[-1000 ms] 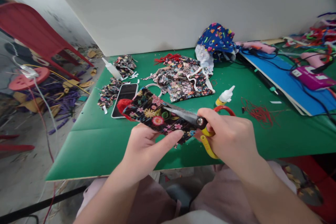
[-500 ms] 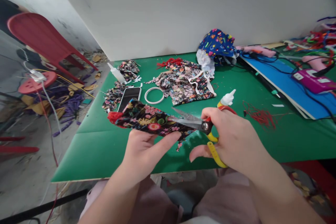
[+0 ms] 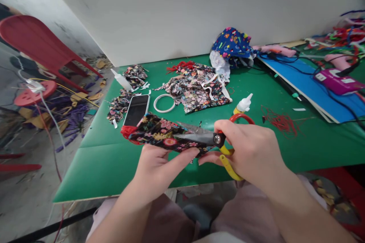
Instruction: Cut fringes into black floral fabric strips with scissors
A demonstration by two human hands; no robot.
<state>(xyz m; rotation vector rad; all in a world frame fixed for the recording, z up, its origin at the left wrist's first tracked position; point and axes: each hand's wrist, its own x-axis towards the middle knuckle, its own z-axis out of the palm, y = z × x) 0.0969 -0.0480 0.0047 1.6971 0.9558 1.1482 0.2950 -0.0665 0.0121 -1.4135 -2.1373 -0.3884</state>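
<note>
My left hand point(image 3: 162, 167) grips a dark floral fabric piece point(image 3: 159, 131) from below, its thumb along the lower edge. Red yarn point(image 3: 129, 133) shows at the fabric's left end. Scissors point(image 3: 217, 139) with red and yellow handles are in my right hand point(image 3: 253, 152), their blades a little apart and pointing left over the fabric. Behind the fabric lie a phone point(image 3: 137, 109) and a white tape ring point(image 3: 164, 111). More floral fabric point(image 3: 196, 91) is heaped farther back.
On the green table point(image 3: 114, 163) are two glue bottles point(image 3: 122, 81), a blue patterned cloth point(image 3: 232, 43), red threads point(image 3: 281, 121), a blue board point(image 3: 310, 87) and a purple device point(image 3: 339, 81) with cables. A red chair point(image 3: 37, 41) stands left.
The scissors have moved left, so their blades now overlap more of the fabric and look closer together. My right thumb has come nearer to the left one. The view has shifted slightly.
</note>
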